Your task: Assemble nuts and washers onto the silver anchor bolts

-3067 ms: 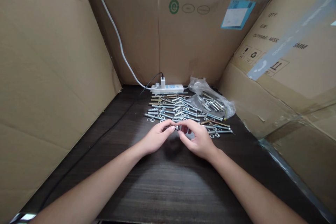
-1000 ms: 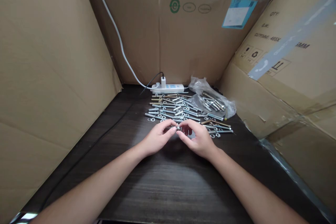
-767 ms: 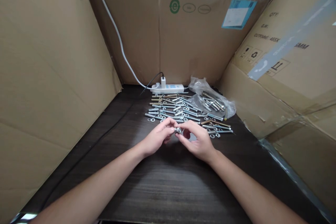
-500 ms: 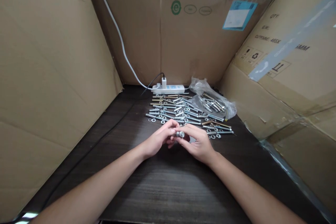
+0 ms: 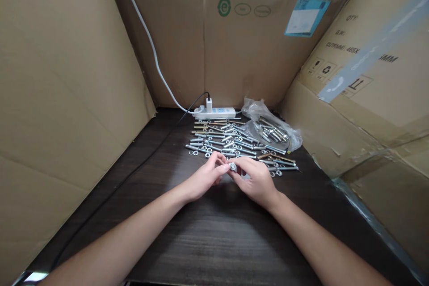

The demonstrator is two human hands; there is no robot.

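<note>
My left hand [image 5: 205, 179] and my right hand [image 5: 257, 182] meet over the middle of the table, both closed around one metal bolt [image 5: 232, 166]. Its round end, with a nut around it, points toward me between the fingertips. Thumb and fingers of my right hand pinch it at the nut; the left fingers press against it from the other side. The rest of the shaft is hidden behind my fingers. Just beyond the hands lie several rows of metal bolts [image 5: 246, 145], with loose washers [image 5: 195, 153] and nuts [image 5: 279, 173] among them.
A clear plastic bag [image 5: 295, 138] with more metal parts lies at the back right. Behind the rows sits a white power strip [image 5: 221, 112] with a plugged-in charger [image 5: 209, 105]. A black cable [image 5: 134, 172] crosses the table's left side. Cardboard walls [image 5: 181, 44] enclose the table.
The bolt has turned so that its end faces me more directly, and has risen slightly. My right hand has shifted a little to the right, its fingers now around the nut.
</note>
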